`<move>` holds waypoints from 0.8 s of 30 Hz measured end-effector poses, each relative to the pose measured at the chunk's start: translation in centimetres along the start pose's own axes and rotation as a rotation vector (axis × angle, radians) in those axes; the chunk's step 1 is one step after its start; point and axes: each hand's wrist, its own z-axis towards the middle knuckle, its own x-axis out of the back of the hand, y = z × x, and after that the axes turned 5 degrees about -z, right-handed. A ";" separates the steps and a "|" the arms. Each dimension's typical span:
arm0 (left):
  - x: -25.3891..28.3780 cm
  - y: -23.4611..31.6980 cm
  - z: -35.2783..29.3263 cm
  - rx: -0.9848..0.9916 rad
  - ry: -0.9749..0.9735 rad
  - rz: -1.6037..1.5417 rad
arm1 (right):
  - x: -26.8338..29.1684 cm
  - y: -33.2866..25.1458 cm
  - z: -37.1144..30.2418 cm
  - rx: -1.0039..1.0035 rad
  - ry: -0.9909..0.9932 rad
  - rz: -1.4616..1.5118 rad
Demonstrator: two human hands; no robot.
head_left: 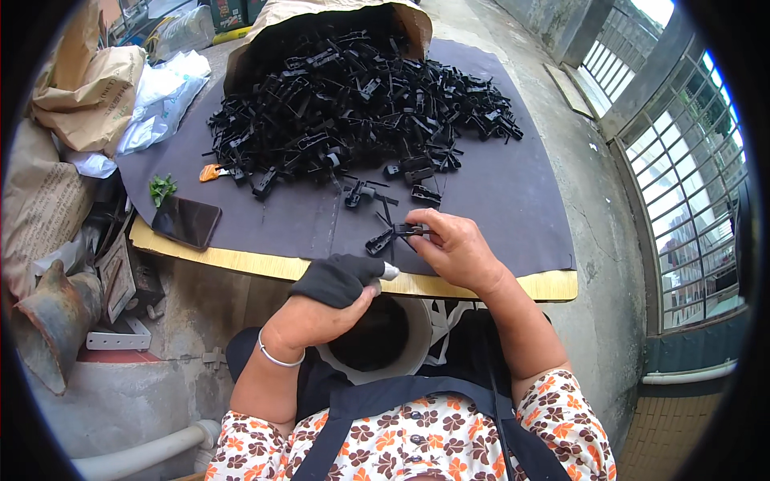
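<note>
My right hand (455,250) pinches a black plastic clip-like part (395,234) with thin spokes sticking out, just above the table's near edge. Black cloth (335,279) covers much of my left hand (321,319), whose fingers are curled closed. A pale grey tip (390,272) pokes out of that cloth toward the part; whether it is a tool or a covered fingertip I cannot tell. Beyond my hands lies a big heap of similar black plastic parts (353,112), with a few loose ones (362,193) in front of it.
The heap spills from a brown paper sack (269,22) on the dark-covered table (277,220). At the left lie a phone (186,222), a green sprig (162,188) and an orange-handled item (210,172). Below the edge, a white bucket (419,333) stands between my legs.
</note>
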 end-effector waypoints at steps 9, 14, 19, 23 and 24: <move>-0.7 0.2 1.4 0.406 0.226 -0.738 | 0.7 -0.3 -0.3 0.321 0.292 0.080; -0.9 0.3 1.3 0.329 0.174 -0.581 | -1.0 1.4 -0.2 0.120 0.176 -0.080; -0.3 -0.5 0.9 0.256 0.296 -0.502 | 0.7 0.1 -0.3 -0.139 0.036 -0.025; -0.7 0.0 1.2 0.205 0.407 -0.490 | 0.2 0.7 -0.8 -0.064 -0.014 -0.205; -0.9 0.2 1.3 0.203 0.407 -0.491 | -0.1 0.9 -0.8 0.015 0.041 -0.224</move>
